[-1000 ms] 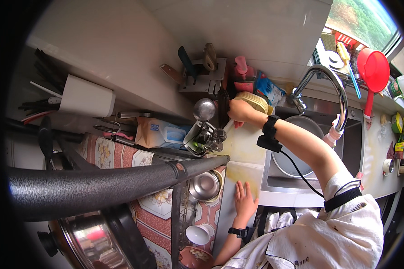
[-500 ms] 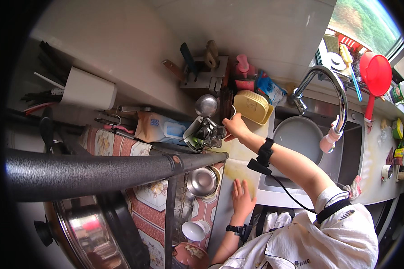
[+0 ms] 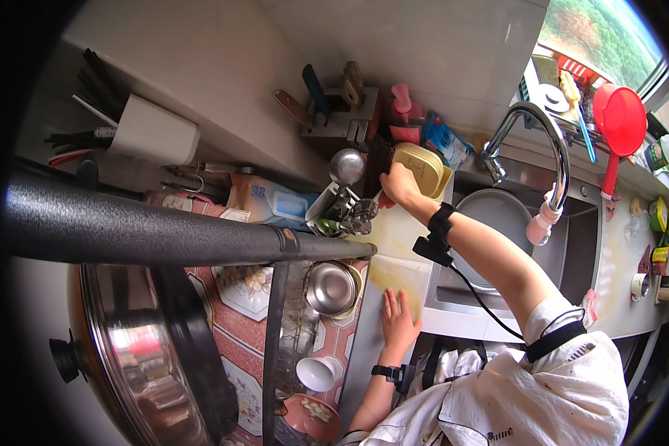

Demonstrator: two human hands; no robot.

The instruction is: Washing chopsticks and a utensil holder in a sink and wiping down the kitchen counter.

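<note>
My right hand (image 3: pixel 400 183) reaches past the yellow plastic containers (image 3: pixel 421 165), its fingers curled down beside a dark slatted thing (image 3: pixel 379 157). What they hold, if anything, is hidden; a bit of red shows under them. Just left of it stands the utensil holder (image 3: pixel 321 207) with metal cutlery and a round steel ladle (image 3: pixel 346 166). My left hand (image 3: pixel 400 321) lies flat, fingers spread, on the stained pale board (image 3: pixel 395 276) at the counter's near edge.
At right, a grey pan (image 3: pixel 490 215) sits in the sink (image 3: pixel 565 260) under a curved tap (image 3: pixel 561 149). A thick black bar (image 3: pixel 163 230) crosses the left side above a steel bowl (image 3: pixel 331 290), a white bowl (image 3: pixel 316 374) and a pink bowl (image 3: pixel 308 416). A knife block (image 3: pixel 342 123) stands behind.
My right hand has moved slightly up and right, from beside the cutlery to the front of the yellow containers, its fingers more curled. My left hand stays on the board. The view has shifted a little.
</note>
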